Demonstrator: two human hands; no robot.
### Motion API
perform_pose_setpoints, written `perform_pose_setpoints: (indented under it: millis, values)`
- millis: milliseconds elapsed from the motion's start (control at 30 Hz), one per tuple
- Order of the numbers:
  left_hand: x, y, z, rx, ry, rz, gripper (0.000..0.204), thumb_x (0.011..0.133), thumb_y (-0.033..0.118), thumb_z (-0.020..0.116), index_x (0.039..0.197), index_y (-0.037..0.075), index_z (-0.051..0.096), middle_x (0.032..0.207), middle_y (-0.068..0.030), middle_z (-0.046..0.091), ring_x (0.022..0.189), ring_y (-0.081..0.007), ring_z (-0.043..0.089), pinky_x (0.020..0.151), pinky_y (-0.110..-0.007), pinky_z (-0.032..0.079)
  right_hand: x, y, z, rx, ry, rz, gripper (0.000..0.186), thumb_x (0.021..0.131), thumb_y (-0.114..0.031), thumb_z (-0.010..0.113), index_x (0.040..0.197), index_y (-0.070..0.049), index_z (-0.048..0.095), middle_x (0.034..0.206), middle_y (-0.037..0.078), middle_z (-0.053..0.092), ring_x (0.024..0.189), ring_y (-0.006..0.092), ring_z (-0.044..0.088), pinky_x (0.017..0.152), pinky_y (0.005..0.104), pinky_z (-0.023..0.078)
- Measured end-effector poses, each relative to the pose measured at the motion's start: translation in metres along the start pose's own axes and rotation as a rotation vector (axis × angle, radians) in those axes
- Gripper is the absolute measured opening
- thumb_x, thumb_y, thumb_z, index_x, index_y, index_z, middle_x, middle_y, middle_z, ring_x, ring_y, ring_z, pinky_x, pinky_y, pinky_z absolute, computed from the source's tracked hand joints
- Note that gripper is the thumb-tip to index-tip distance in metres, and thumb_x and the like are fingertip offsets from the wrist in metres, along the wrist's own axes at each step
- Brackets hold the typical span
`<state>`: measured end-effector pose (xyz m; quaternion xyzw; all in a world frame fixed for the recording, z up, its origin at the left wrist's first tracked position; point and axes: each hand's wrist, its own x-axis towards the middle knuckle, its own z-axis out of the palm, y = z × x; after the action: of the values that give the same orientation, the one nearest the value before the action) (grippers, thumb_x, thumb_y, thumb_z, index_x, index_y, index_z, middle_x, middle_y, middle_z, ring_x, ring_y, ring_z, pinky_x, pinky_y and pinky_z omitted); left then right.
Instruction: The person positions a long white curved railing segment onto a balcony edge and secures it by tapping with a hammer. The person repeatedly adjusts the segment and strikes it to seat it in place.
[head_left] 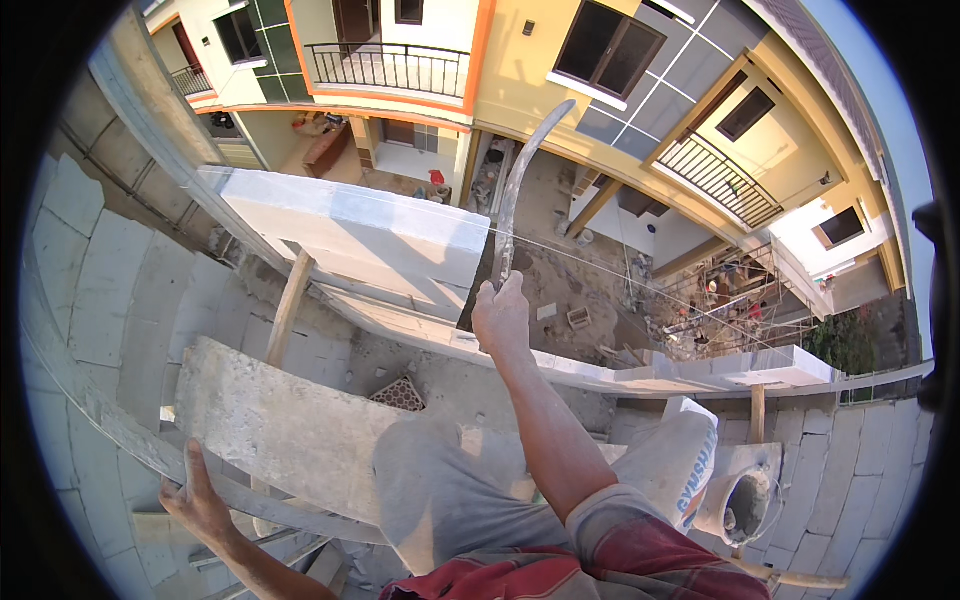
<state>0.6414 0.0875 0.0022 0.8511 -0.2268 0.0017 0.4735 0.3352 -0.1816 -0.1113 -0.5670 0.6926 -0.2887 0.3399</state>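
Observation:
My right hand (503, 312) is closed around the lower end of a long, curved, grey mottled strip (515, 200), which I cannot name more exactly. The strip rises and bends to the right, with its rounded tip before the yellow house front. Just beyond that hand runs a low wall of white blocks (400, 235), with a thin line (600, 262) stretched along it. My left hand (203, 505) is low at the left with its fingers apart. It rests against a long pale rail (290, 515) that borders a dusty board (290, 430).
A mortar-stained bucket (745, 505) lies near my right knee. Ahead, a wooden post (290, 305) leans by the wall, and a patterned triangular piece (400, 394) sits on the floor. Beyond the wall is a drop to a muddy yard (560, 270), with scaffolding (725, 310) and people below.

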Motion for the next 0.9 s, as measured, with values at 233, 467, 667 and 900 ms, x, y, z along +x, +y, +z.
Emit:
perform_pose_setpoints:
  millis: [233,467,667,900]
  values:
    - [0.014,0.054,-0.033,0.022,0.115,-0.007,0.043,0.081,0.03,0.077,0.096,-0.01,0.067,0.091,-0.0164,0.068,0.08,-0.0211,0.064,0.074,-0.034,0.051,-0.002,0.0,-0.004,0.042,0.005,0.035,0.032,0.091,-0.017,0.049,0.107,0.01,0.042,0.094,0.038,0.061,0.09,0.051,0.062,0.082,0.0543,0.048]
    - [0.018,0.041,-0.02,0.121,0.053,0.097,0.04,0.085,0.026,0.073,0.098,-0.011,0.066,0.088,-0.0144,0.068,0.076,-0.0193,0.062,0.074,-0.033,0.05,-0.006,-0.008,0.0,0.183,-0.064,0.164,0.029,0.089,-0.017,0.052,0.102,0.007,0.047,0.079,0.026,0.062,0.072,0.0383,0.065,0.068,0.0472,0.051]
    - [0.008,-0.001,0.005,0.118,-0.023,0.136,0.034,0.087,0.019,0.07,0.098,-0.012,0.065,0.086,-0.012,0.068,0.076,-0.0179,0.06,0.074,-0.033,0.049,0.008,0.005,-0.018,0.253,0.044,0.052,0.03,0.092,-0.018,0.052,0.106,0.008,0.046,0.087,0.031,0.064,0.087,0.0476,0.064,0.078,0.0515,0.049]
    - [-0.001,-0.012,0.013,0.188,-0.092,0.077,0.034,0.087,0.019,0.07,0.094,-0.014,0.065,0.083,-0.0131,0.068,0.074,-0.0191,0.059,0.074,-0.036,0.048,0.004,0.012,0.005,0.28,-0.091,0.244,0.025,0.087,-0.017,0.054,0.098,0.004,0.051,0.067,0.016,0.06,0.049,0.0244,0.061,0.046,0.0378,0.048]
